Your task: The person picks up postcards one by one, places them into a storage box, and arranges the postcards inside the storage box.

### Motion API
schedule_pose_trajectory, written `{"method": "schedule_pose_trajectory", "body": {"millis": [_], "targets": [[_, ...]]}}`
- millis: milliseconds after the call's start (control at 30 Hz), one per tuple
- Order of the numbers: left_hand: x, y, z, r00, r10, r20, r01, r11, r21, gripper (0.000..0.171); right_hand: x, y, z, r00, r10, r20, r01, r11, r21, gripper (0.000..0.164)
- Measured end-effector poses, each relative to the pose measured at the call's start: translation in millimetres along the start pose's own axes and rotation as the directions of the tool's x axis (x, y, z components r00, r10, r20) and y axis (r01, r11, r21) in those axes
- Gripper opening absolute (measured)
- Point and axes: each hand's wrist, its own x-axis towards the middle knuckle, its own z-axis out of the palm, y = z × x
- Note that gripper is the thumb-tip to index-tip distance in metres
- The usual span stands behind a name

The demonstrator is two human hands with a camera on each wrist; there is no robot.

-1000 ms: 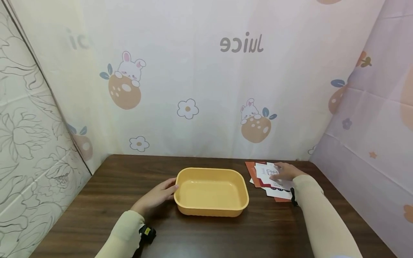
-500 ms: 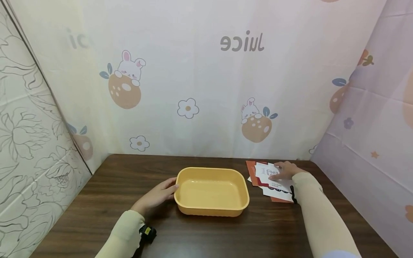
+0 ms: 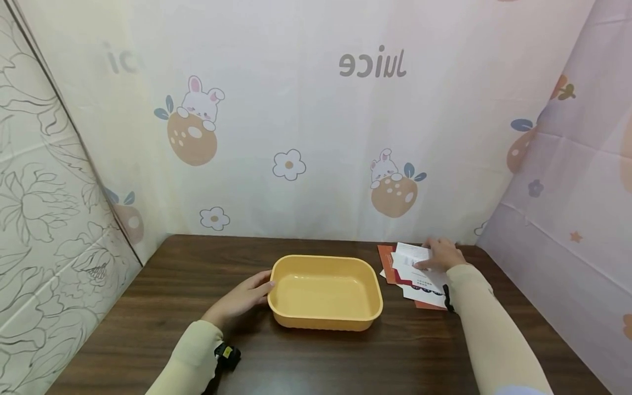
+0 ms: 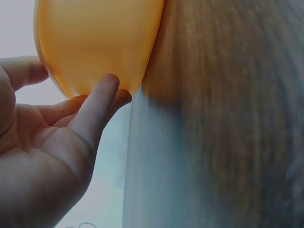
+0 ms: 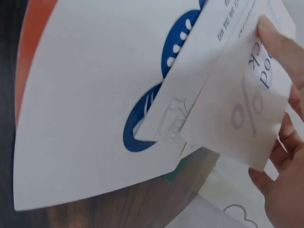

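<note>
A yellow plastic basin [image 3: 323, 296] sits mid-table in the head view, with nothing inside. My left hand [image 3: 239, 299] grips its left end, one digit on the rim and other fingers along the outer wall [image 4: 102, 57]. At the table's back right lies a pile of overlapping paper cards, including a white card [image 3: 419, 294] with a blue print and an orange card [image 3: 386, 258]. Over the pile, my right hand [image 3: 443, 256] pinches a white card [image 5: 232, 104] with dark lettering at its edge; this card is lifted and tilted off those below.
The dark wood table [image 3: 316, 362] runs back to a printed curtain [image 3: 316, 109]. A second patterned curtain [image 3: 568, 230] borders it on the right, and a floral panel [image 3: 59, 219] on the left. Black wrist cameras are strapped to both arms.
My right hand has raised and tilted the top white card, and its fingers have shifted slightly backward. My left hand and the yellow basin have stayed in place.
</note>
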Motion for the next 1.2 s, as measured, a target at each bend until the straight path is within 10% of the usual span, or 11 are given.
{"method": "schedule_pose_trajectory", "body": {"millis": [400, 1200], "targets": [[0.7, 4.8, 0.6, 1.0, -0.012, -0.025, 0.012, 1.0, -0.01, 0.055, -7.4, -10.2, -6.6, 0.997, -0.047, -0.061, 0.051, 0.996, 0.074, 0.036], [0.0, 0.9, 1.7, 1.0, -0.017, 0.0, 0.017, 0.998, -0.055, 0.054, -23.0, -26.1, -15.3, 0.991, -0.058, -0.124, 0.08, 0.98, 0.18, 0.034]]}}
